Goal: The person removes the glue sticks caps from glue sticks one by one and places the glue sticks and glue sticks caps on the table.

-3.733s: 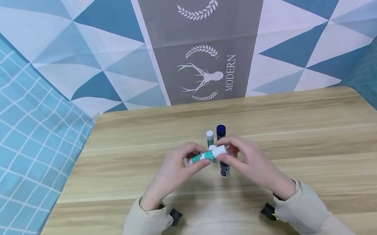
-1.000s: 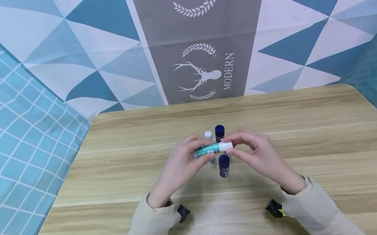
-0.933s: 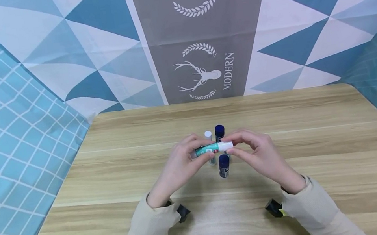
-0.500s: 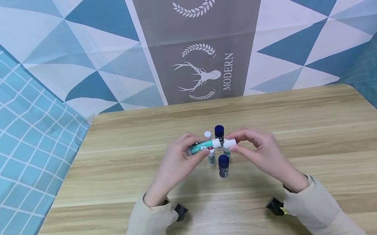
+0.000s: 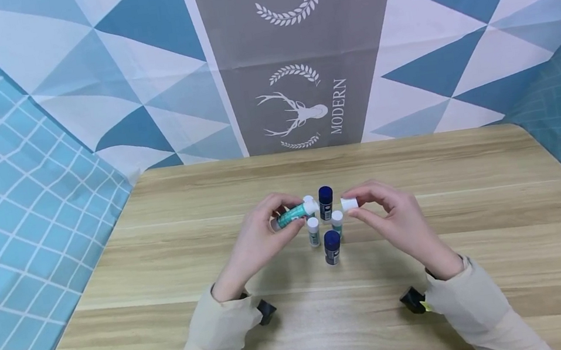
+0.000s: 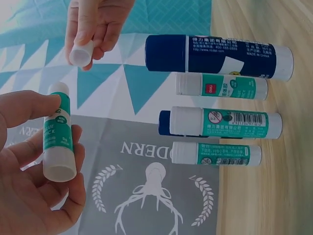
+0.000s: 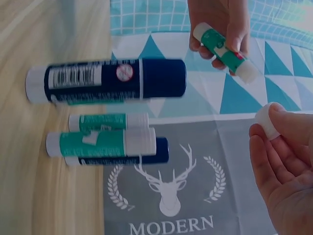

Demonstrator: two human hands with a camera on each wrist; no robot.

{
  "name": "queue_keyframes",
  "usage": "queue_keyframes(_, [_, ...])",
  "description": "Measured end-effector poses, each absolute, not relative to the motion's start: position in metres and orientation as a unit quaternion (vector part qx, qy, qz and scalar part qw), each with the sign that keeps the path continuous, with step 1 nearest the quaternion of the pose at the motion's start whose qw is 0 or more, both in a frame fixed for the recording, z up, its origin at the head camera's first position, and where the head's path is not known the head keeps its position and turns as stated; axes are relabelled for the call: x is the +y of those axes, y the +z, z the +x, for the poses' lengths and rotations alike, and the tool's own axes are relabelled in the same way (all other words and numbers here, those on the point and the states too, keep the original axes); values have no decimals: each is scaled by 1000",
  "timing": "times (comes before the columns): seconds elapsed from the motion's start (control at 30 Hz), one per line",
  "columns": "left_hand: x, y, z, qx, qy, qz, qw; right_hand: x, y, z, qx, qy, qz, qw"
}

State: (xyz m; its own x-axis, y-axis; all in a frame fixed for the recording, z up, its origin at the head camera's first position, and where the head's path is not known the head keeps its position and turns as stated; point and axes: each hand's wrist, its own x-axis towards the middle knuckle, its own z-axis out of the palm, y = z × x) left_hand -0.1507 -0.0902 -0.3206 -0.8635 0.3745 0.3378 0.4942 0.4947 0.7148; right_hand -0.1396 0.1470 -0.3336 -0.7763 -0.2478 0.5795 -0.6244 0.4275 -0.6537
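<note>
In the head view, the left hand (image 5: 261, 233) is holding a green-labelled glue stick (image 5: 292, 215) between thumb and fingers, its bare white end tilting up toward the right, above the table (image 5: 478, 220). The right hand (image 5: 395, 219) is pinching a small white cap (image 5: 349, 204) in a narrow grip, and the cap is hanging apart from the stick. Between and below the hands, five more sticks are standing upright in a loose cluster: a far navy stick (image 5: 326, 201), a near navy stick (image 5: 332, 248), and three white-capped green sticks (image 5: 314, 232), one of them partly hiding behind the held stick. Pale sleeves (image 5: 226, 330) are covering both forearms, and a patterned backdrop (image 5: 290, 49) is hanging beyond the table. In the left wrist view, which is showing the scene turned sideways, the left thumb is pressing on the held stick's label while curled fingers are supporting it from behind; the right hand is gripping the cap near the top, its hollow end showing. In the right wrist view, the right thumb and fingers are closing round the cap, while the left hand beyond is pointing the stick's bare end down toward it, the two pieces staying well separated.
</note>
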Motion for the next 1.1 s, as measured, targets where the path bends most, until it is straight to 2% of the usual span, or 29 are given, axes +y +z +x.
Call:
queue_keyframes(0.2, [-92,-324,-157,-861,-448,-233,56,156,-332,-145,-842,417,252,234])
queue_keyframes(0.4, [-96,-328,-163,-860,-451,-229,69,163,-333,-150,-857,383,240,249])
queue_keyframes(0.83, [-111,-344,-186,-867,-471,-152,56,176,-341,-164,-885,369,182,216])
queue_keyframes(1.1, [-116,-356,-195,-869,-472,-138,63,180,-347,-168,-903,346,153,203])
